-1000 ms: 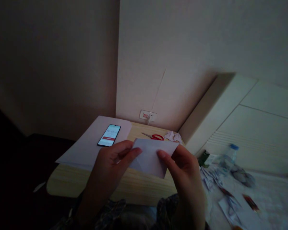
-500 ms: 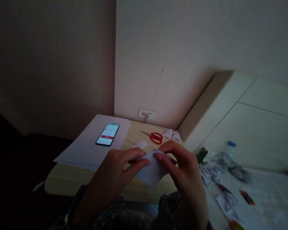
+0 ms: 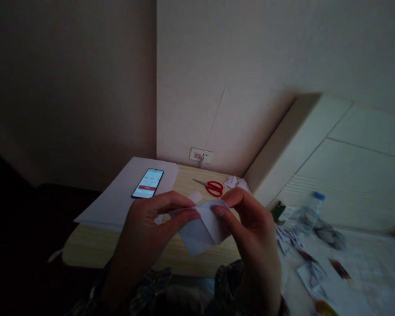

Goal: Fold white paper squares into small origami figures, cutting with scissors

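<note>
A small piece of folded white paper is held up over the near part of the wooden table. My left hand pinches its upper left edge between thumb and fingers. On the upper right edge, my right hand has the same kind of pinch. A crease or flap edge runs slantwise down the paper's face. Just behind it lies a small white paper piece, partly covered by the hands. Red-handled scissors rest beyond the right hand, near two folded paper pieces.
A lit phone lies on a stack of white sheets at the left. A wall socket is behind the table. On the bed at right are a blue-capped bottle, paper scraps and other small items.
The folded paper has turned and opened out wider, now showing a slanting flap edge. My left hand has shifted slightly left and up; the right hand keeps its pinch.
</note>
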The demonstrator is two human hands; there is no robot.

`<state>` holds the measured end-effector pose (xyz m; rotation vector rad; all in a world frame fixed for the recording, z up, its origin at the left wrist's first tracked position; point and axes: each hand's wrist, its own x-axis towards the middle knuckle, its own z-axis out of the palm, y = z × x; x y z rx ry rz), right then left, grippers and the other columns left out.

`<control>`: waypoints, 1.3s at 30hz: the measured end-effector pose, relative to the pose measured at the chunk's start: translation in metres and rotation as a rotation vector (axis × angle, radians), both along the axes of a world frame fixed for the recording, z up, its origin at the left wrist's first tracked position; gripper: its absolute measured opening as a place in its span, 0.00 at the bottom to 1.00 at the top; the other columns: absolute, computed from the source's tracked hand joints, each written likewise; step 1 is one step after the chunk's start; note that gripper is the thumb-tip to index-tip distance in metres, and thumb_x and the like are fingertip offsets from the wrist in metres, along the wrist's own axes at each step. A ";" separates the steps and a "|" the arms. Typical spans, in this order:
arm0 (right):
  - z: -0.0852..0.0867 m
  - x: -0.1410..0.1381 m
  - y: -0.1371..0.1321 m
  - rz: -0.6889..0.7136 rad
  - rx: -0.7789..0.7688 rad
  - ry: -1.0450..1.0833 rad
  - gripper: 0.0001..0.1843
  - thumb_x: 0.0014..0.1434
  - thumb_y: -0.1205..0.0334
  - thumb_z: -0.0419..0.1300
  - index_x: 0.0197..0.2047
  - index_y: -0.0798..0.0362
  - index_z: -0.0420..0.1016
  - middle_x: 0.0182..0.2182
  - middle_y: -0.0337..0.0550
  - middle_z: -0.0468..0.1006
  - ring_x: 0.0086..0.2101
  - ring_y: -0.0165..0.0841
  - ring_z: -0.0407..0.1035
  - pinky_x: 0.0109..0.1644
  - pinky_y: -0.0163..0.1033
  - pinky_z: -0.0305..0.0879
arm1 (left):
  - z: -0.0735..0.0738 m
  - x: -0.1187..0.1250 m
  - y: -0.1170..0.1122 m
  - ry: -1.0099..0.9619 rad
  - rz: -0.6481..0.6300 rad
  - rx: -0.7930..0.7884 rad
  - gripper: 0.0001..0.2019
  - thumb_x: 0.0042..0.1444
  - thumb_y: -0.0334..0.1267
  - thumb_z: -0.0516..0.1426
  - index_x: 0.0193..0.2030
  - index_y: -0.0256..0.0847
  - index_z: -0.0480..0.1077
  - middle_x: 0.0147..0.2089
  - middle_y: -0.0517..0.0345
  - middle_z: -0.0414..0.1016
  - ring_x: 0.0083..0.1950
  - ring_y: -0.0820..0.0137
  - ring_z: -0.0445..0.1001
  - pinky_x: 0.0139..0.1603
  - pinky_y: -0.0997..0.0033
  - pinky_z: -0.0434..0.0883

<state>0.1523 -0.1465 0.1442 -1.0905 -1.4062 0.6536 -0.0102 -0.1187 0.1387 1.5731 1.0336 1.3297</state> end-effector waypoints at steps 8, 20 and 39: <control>0.003 -0.002 0.000 -0.010 0.001 0.007 0.10 0.52 0.66 0.65 0.24 0.51 0.69 0.23 0.33 0.71 0.27 0.29 0.65 0.32 0.33 0.60 | 0.005 0.003 -0.007 -0.044 0.091 -0.081 0.03 0.41 0.35 0.66 0.24 0.49 0.78 0.25 0.67 0.81 0.29 0.69 0.78 0.32 0.74 0.75; 0.004 -0.003 -0.002 0.029 0.002 -0.055 0.07 0.52 0.64 0.65 0.26 0.50 0.70 0.24 0.34 0.71 0.30 0.31 0.65 0.34 0.34 0.61 | 0.000 0.001 -0.003 0.070 0.063 0.052 0.03 0.48 0.36 0.61 0.25 0.45 0.76 0.27 0.64 0.79 0.30 0.70 0.77 0.34 0.74 0.74; -0.001 0.003 -0.001 0.048 -0.029 -0.054 0.04 0.54 0.65 0.64 0.28 0.51 0.75 0.25 0.34 0.76 0.30 0.29 0.68 0.36 0.33 0.62 | -0.004 -0.008 0.001 0.317 -0.034 0.343 0.04 0.50 0.32 0.61 0.27 0.45 0.75 0.25 0.70 0.78 0.24 0.78 0.73 0.29 0.85 0.70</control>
